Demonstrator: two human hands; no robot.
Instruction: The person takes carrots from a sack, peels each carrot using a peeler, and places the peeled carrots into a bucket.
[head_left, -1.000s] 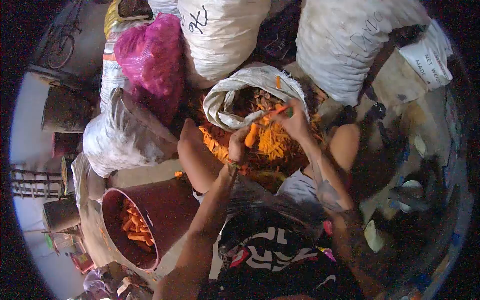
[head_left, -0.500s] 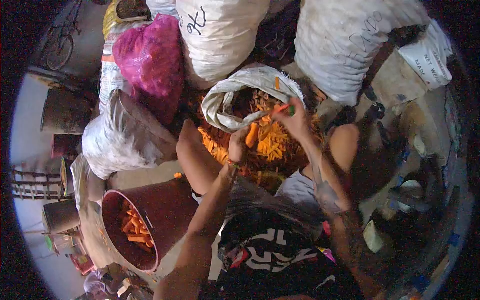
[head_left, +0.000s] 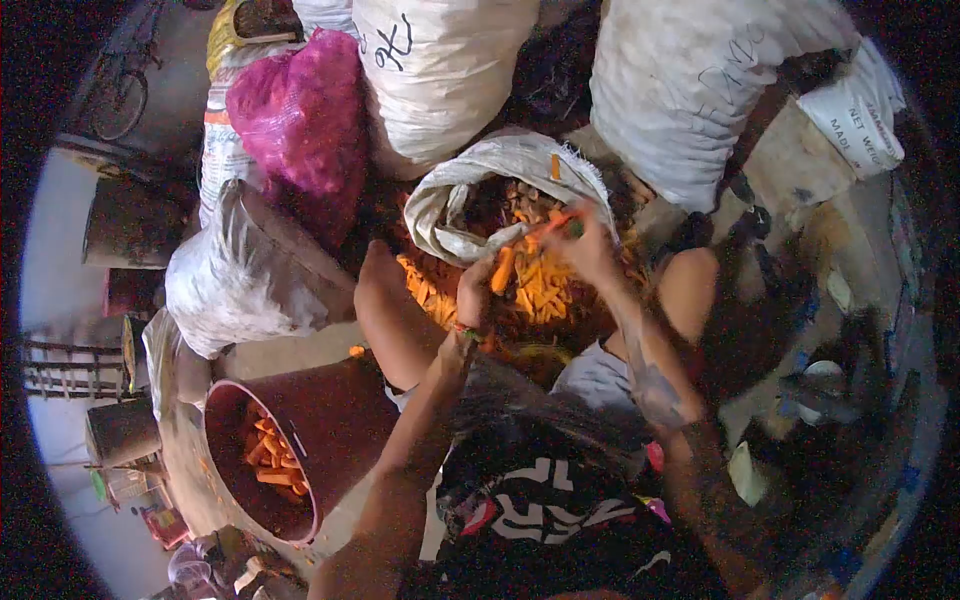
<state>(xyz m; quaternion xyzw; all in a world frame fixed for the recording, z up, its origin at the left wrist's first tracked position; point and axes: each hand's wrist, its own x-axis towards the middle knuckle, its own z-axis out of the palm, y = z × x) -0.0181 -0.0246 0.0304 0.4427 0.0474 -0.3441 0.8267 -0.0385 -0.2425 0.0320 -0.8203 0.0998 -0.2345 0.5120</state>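
Note:
My left hand (head_left: pixel 476 290) is closed around an orange carrot-like piece (head_left: pixel 502 270) in front of the open white sack. My right hand (head_left: pixel 592 245), slightly blurred, grips a small tool (head_left: pixel 562 222) with red and green parts, just above and to the right of that piece. The rolled rim of the white sack (head_left: pixel 440 215) surrounds brownish scraps. Below my hands lies a heap of orange peelings (head_left: pixel 542 285). One orange strip (head_left: pixel 555 166) rests on the sack's far rim.
A tilted dark red bucket (head_left: pixel 345 425) at the left holds orange pieces (head_left: pixel 275 460). Full white sacks (head_left: pixel 450 80) (head_left: pixel 680 90) and a pink mesh sack (head_left: pixel 305 125) stand beyond my knees. A grey-white sack (head_left: pixel 240 280) leans at the left.
My right hand and the tool have shifted slightly at the piece. My left hand stays nearly in place, still closed on it.

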